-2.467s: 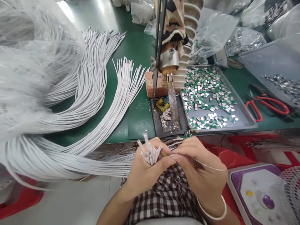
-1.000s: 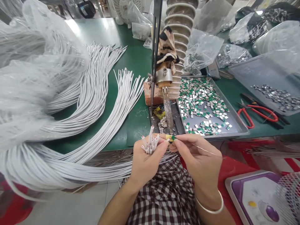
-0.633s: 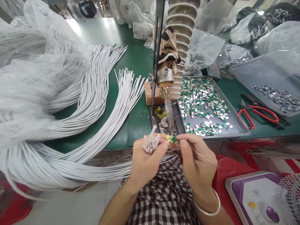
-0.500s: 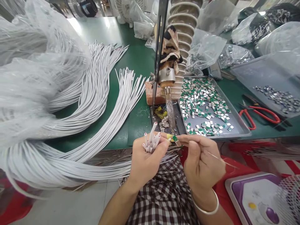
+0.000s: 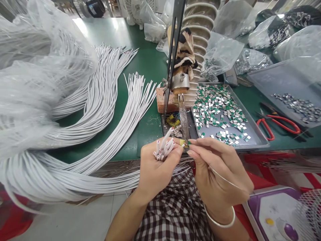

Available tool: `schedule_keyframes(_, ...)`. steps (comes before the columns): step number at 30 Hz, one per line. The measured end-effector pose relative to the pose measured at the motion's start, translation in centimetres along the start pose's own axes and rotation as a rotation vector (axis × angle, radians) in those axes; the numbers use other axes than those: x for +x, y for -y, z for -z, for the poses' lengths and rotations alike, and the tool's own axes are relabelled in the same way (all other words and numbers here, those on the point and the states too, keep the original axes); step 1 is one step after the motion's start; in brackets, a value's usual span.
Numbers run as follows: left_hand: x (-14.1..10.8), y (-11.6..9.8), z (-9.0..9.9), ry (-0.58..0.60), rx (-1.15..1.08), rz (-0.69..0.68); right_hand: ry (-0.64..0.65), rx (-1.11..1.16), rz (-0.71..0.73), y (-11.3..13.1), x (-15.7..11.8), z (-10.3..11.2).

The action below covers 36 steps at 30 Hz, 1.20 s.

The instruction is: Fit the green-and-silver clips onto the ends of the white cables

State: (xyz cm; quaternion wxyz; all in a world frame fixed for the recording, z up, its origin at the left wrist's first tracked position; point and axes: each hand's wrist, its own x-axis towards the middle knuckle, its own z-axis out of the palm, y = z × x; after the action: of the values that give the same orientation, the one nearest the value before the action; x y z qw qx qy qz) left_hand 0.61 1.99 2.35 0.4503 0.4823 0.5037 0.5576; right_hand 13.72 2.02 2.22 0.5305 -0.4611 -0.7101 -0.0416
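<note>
My left hand [image 5: 156, 167] is closed around a bundle of white cables [image 5: 164, 147], their cut ends with reddish cores poking up out of the fist. Yellow tape covers a fingertip of that hand. At this fingertip sits a small green circuit board [image 5: 187, 143], just under the soldering iron [image 5: 184, 120] tip; whether it touches the tip I cannot tell. My right hand [image 5: 218, 167] is pinched close to the board, and a thin solder wire [image 5: 223, 177] runs across its fingers. The fingertips partly hide the board.
A metal tray [image 5: 260, 142] of loose green boards lies right of the iron. Beyond it are red-handled pliers [image 5: 283, 122] and a plastic bin [image 5: 265, 75] with metal parts. More white cables [image 5: 105, 127] spread over the left. A ribbed hose [image 5: 199, 33] and brick [image 5: 167, 100] stand behind the iron.
Both hands have risen slightly, bringing the circuit board up to the iron tip. My right hand has turned, its fingers now stretched toward the board with the solder wire.
</note>
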Motion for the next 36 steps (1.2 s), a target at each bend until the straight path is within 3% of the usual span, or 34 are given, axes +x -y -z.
schedule_keyframes(7,-0.2,0.5,0.1,0.013,0.065,-0.006,0.060,0.202,-0.101,-0.5,-0.6,0.7)
schedule_keyframes(13,-0.5,0.9,0.2,0.024,0.125,0.004,0.122,0.239,-0.382,-0.8,-1.3,1.0)
schedule_keyframes(15,-0.5,1.0,0.3,0.058,0.142,-0.020,0.188,0.226,-0.403,-1.0,-1.2,1.0)
schedule_keyframes(19,-0.4,1.2,0.4,0.141,0.223,-0.080,0.301,0.211,-0.369,-1.3,-0.9,0.8)
schedule_keyframes(24,0.0,1.2,0.4,0.260,0.167,0.073,0.282,0.112,-0.207,-1.5,-0.9,0.3)
schedule_keyframes(29,0.5,0.9,0.3,0.143,0.050,0.094,0.114,0.105,-0.187,-1.4,-1.7,-0.1)
schedule_keyframes(32,0.7,0.6,0.2,0.103,-0.003,0.065,0.003,0.128,-0.093,-1.2,-1.6,-0.3)
schedule_keyframes(36,0.9,0.3,0.1,0.082,-0.039,0.069,-0.035,0.066,-0.019,-0.8,-0.9,-0.3)
